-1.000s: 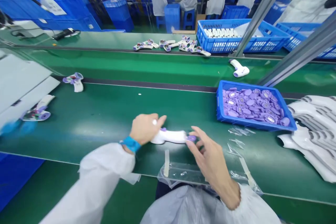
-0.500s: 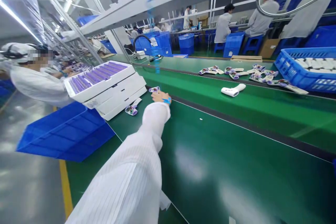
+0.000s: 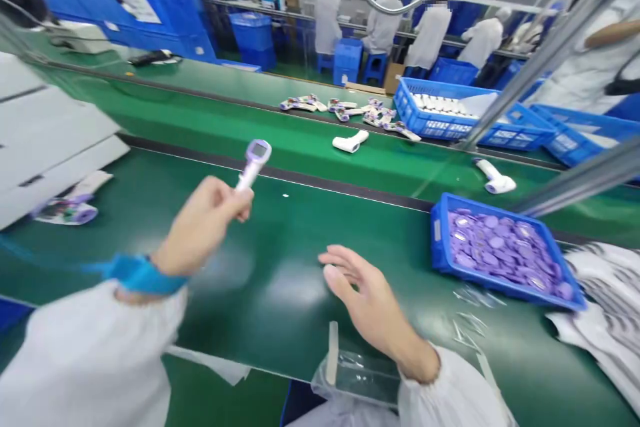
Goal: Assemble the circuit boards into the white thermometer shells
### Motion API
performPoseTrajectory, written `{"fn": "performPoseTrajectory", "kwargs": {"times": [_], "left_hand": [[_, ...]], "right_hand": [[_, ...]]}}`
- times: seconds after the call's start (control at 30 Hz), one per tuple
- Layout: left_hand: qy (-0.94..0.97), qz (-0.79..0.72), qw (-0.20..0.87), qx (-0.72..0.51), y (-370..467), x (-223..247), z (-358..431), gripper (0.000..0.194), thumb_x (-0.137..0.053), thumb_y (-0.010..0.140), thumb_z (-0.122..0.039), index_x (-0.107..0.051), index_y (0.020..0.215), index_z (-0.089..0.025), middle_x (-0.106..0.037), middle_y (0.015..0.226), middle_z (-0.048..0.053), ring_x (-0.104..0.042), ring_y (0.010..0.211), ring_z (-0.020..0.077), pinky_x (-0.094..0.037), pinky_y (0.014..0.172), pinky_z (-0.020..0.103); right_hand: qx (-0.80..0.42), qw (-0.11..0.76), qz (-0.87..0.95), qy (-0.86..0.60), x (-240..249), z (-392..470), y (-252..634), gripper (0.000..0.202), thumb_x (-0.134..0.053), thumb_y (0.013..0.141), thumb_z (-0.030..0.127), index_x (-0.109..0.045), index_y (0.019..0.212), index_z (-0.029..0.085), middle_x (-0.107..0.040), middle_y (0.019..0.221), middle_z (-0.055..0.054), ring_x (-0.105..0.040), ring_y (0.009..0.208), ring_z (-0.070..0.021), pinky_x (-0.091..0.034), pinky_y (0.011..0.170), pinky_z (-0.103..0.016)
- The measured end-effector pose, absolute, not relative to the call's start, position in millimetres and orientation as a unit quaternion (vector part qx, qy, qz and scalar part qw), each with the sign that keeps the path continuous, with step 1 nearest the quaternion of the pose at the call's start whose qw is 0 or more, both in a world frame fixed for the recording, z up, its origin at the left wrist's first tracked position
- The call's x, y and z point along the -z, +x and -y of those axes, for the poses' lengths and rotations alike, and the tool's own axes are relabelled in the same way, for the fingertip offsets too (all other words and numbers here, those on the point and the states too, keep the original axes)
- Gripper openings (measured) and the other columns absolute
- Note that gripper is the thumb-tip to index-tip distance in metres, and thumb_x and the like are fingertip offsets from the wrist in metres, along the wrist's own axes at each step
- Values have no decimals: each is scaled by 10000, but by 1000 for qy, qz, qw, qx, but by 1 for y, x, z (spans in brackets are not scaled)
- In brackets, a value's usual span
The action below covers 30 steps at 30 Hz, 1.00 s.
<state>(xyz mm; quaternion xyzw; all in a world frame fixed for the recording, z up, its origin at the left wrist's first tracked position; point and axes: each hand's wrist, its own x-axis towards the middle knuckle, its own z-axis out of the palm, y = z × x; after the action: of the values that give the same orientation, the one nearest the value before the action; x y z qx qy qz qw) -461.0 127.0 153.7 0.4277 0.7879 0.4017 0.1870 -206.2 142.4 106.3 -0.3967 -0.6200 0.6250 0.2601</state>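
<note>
While the left hand (image 3: 203, 223) pinches the lower handle of a white-and-purple handheld thermometer (image 3: 255, 161) between thumb and curled fingers, the right hand (image 3: 367, 303) is empty, its thumb apart from its loosely bent fingers. The thermometer appears raised over the green surface (image 3: 280, 247), head away from the wearer and its small screen upward, well apart from the right hand.

Because the grip takes only the handle's end, a bump on the head could twist the smooth plastic loose and drop it screen-first. A swing too far left might knock it against the stacked white trays (image 3: 65, 137) or the thermometer half-shell (image 3: 70, 208) lying beside them, whose exposed parts look easy to damage.

On the other side, the right cuff is close to the clear plastic sheet (image 3: 367, 370) at the near edge; a low sweep could snag it. Loose film scraps (image 3: 470, 327) might cling to a sleeve. Reaching further right carelessly could jolt the blue bin (image 3: 505, 298), heaped with purple oval pieces (image 3: 500, 250), or disturb the overlapping white housings (image 3: 610, 300) beside it.
</note>
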Motion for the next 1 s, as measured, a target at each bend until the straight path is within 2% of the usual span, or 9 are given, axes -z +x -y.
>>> {"fn": "performPoseTrajectory", "kwargs": {"times": [0.1, 0.23, 0.4, 0.5, 0.6, 0.7, 0.8, 0.87, 1.0], "left_hand": [[510, -714, 281, -389, -370, -128, -82, 269, -544, 938, -440, -427, 851, -213, -557, 785, -46, -529, 701, 130, -415, 649, 257], [610, -630, 343, -336, -285, -102, -49, 169, -525, 964, -391, -498, 1039, -242, -609, 1062, 13, -569, 978, 171, -456, 845, 309], [618, -626, 260, -399, -267, -98, -76, 410, -659, 881, -406, -510, 1221, -232, -500, 1378, 77, -442, 1288, 245, -358, 1065, 367], [638, -569, 406, -323, -256, -103, -91, 280, -633, 892, -450, -604, 1083, -247, -660, 1094, 12, -599, 995, 195, -445, 851, 291], [644, -555, 447, -279, -233, -106, -93, 196, -611, 910, -430, -612, 963, -242, -660, 862, -34, -581, 772, 152, -408, 702, 262], [665, -555, 408, -289, -215, -104, -93, 145, -596, 928, -377, -597, 961, -236, -649, 892, -27, -572, 799, 148, -396, 732, 259], [671, -563, 377, -302, -212, -101, -97, 127, -572, 946, -359, -587, 982, -238, -647, 916, -20, -578, 829, 149, -402, 761, 256], [672, -572, 360, -302, -215, -101, -100, 135, -577, 946, -365, -584, 998, -241, -647, 942, -18, -580, 853, 151, -406, 777, 255], [685, -561, 354, -301, -220, -102, -102, 146, -583, 945, -364, -582, 1030, -245, -644, 1003, -14, -581, 887, 149, -416, 798, 250]], "right_hand": [[-668, 283, 555, -407, -107, -144, -211, 575, -626, 869, 533, -506, 1328, 207, -637, 1244, -96, -661, 930, -171, -548, 781, -299], [-631, 267, 559, -467, -97, -138, -157, 401, -492, 952, 512, -607, 1101, 158, -671, 838, -40, -601, 660, -141, -486, 617, -263], [-528, 213, 702, -429, -99, -114, -69, 350, -434, 1010, 425, -604, 1271, 265, -676, 1075, -26, -609, 874, -166, -486, 859, -307], [-491, 226, 731, -417, -102, -101, -40, 373, -435, 1015, 389, -555, 1359, 310, -632, 1225, -34, -579, 1074, -202, -453, 975, -352], [-435, 299, 708, -469, -104, -95, -30, 366, -444, 1010, 387, -563, 1349, 317, -609, 1268, -46, -564, 1130, -211, -463, 972, -365], [-329, 345, 699, -533, -109, -93, -31, 189, -548, 967, 372, -719, 1001, 300, -665, 1082, -28, -586, 1019, -210, -462, 913, -374], [-260, 351, 700, -565, -114, -93, -30, 229, -568, 958, 351, -678, 782, 256, -660, 923, -20, -575, 914, -206, -442, 842, -380], [-267, 359, 689, -570, -113, -96, -28, 237, -532, 977, 346, -655, 802, 243, -655, 940, -25, -570, 927, -205, -440, 827, -374], [-274, 363, 701, -549, -105, -110, -28, 173, -547, 976, 320, -684, 1078, 294, -655, 1113, -21, -560, 1039, -207, -436, 878, -375]]}}
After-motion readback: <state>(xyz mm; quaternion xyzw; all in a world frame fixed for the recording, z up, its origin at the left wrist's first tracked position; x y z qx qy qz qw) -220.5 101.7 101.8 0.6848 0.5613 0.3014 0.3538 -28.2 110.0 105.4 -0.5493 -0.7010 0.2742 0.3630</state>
